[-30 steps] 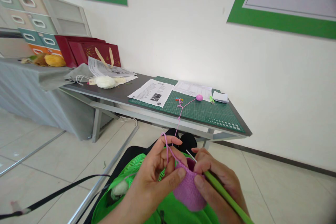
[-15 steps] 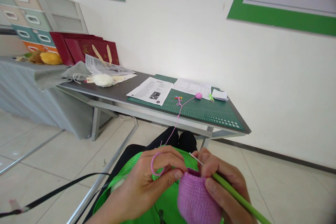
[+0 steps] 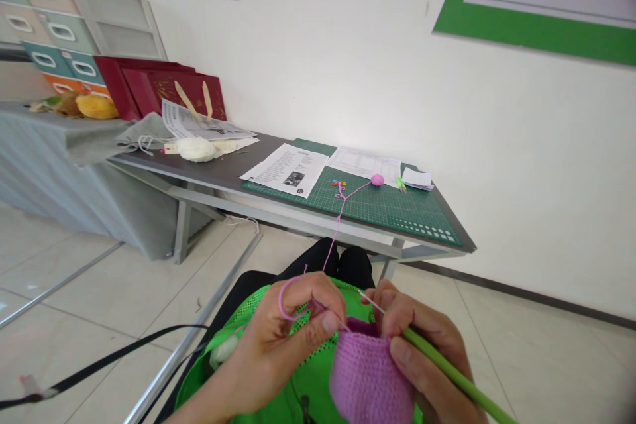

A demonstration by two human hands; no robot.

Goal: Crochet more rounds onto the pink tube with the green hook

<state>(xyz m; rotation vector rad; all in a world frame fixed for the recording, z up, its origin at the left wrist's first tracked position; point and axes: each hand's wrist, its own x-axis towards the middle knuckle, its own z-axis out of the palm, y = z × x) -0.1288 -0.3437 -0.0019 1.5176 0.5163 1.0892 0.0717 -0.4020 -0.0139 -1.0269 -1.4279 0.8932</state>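
Observation:
My left hand (image 3: 293,338) pinches purple yarn (image 3: 283,298) at the upper left of the crochet piece, with a loop of it round a finger. The purple crochet piece (image 3: 370,371) is cup-shaped, its opening facing up. Closed around a crochet hook (image 3: 442,361) with a green handle, my right hand (image 3: 422,338) also presses its thumb on the right side of the piece. The hook's thin metal tip points up and left, above the opening and apart from the stitches. From my lap the yarn runs up to a small pink ball (image 3: 377,179) on the table.
A green cutting mat (image 3: 368,209) lies on the dark table (image 3: 228,162) with printed sheets (image 3: 288,169), coloured stitch markers (image 3: 339,183), green snips (image 3: 400,184) and a white paper stack (image 3: 417,179). White yarn (image 3: 196,150) and red bags (image 3: 183,89) are at left.
My left hand has drawn slightly away from the rim, with yarn now stretched between its fingertips and the piece. The crochet piece has shifted a little left. My right hand is nearly still.

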